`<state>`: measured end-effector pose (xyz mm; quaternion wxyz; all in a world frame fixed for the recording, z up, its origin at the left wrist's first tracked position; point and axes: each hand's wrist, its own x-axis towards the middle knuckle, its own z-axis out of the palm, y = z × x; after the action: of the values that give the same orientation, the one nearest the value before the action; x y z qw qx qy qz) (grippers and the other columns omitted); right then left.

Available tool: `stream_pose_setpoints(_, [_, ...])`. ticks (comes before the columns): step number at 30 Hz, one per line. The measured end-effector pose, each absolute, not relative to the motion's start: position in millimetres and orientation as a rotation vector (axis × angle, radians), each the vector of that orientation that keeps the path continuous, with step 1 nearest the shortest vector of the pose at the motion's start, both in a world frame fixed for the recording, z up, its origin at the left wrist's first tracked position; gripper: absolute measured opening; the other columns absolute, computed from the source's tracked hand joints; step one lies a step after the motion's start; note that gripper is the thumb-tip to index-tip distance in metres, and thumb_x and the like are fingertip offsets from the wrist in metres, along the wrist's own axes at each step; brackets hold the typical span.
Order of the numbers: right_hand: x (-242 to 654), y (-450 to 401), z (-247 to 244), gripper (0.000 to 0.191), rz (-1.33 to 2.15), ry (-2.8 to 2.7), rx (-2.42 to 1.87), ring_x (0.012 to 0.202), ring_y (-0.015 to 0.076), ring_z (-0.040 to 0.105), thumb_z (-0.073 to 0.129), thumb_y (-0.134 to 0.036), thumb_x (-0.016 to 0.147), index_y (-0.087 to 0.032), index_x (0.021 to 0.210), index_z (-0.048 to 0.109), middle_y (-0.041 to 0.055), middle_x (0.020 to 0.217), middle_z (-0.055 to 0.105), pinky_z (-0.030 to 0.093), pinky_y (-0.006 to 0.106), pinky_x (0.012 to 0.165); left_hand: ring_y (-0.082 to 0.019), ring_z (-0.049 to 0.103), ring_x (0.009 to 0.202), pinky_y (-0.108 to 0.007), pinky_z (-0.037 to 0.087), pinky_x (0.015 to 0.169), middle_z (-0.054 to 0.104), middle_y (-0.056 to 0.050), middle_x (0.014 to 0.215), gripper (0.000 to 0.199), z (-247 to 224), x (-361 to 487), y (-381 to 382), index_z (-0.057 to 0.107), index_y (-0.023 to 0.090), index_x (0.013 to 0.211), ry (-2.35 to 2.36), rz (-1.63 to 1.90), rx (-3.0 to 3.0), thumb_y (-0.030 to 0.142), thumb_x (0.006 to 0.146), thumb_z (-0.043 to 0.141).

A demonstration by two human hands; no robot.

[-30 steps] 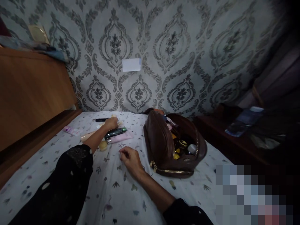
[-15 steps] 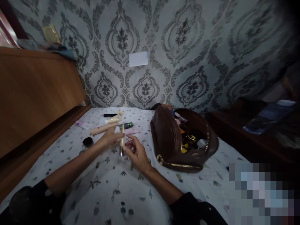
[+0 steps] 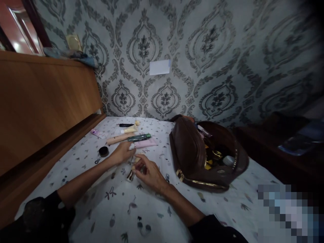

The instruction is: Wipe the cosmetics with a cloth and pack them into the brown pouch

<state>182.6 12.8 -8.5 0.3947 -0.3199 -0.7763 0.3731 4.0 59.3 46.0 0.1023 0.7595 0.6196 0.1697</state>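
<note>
Away from the slim tube slides the left hand, its own hold unclear, while the right hand pinches on, where a loosening grip could drop it!

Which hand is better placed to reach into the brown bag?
Likely the right hand: it sits nearer the brown bag, though it pinches a gold-ended item; the left hand is farther.

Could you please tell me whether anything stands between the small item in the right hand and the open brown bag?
No separate object is visible on the patterned sheet between the right hand and the brown bag. The bag's own raised side, though, stands between the small item and the bag's opening.
</note>
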Motion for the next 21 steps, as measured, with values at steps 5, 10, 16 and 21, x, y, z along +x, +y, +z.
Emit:
stream_pose_setpoints(5, [181,9,-7,0.036,0.928,-1.957,-0.871,0.073,0.0133,0.064,0.063,-0.018,0.079,-0.019,0.115,0.062,0.001,0.086,0.07,0.05,0.024,0.068,-0.027,0.067,0.101,-0.031,0.048,0.08,0.073,-0.012,0.105,0.029,68,-11,100,0.065,0.017,0.108,2.12,0.366,2.287,0.03,0.091,0.045])
stream_pose_setpoints(10, [182,6,-8,0.031,0.85,-1.986,-0.811,0.079,0.0139,0.067,0.066,-0.018,0.079,-0.018,0.11,0.065,0.002,0.09,0.072,0.052,0.024,0.075,-0.034,0.064,0.108,-0.031,0.047,0.076,0.07,-0.018,0.112,0.032,68,-25,147,0.065,0.014,0.106,2.236,0.188,2.288,0.036,0.085,0.052])
stream_pose_setpoints(16, [189,6,-4,0.036,0.781,-2.168,-0.685,0.094,0.0158,0.068,0.065,-0.016,0.081,-0.02,0.117,0.063,0.0046,0.113,0.071,0.051,0.025,0.086,-0.026,0.067,0.093,-0.024,0.044,0.069,0.075,-0.01,0.099,0.021,62,-34,190,0.065,0.015,0.093,2.116,0.005,2.328,0.028,0.077,0.061])
stream_pose_setpoints(21, [191,7,0,0.034,0.736,-2.24,-0.694,0.097,0.0163,0.067,0.066,-0.018,0.082,-0.021,0.116,0.064,0.0039,0.112,0.071,0.05,0.025,0.091,-0.021,0.065,0.086,-0.02,0.041,0.066,0.074,-0.001,0.082,0.012,60,-35,205,0.059,0.019,0.08,2.099,-0.016,2.331,0.022,0.069,0.064])
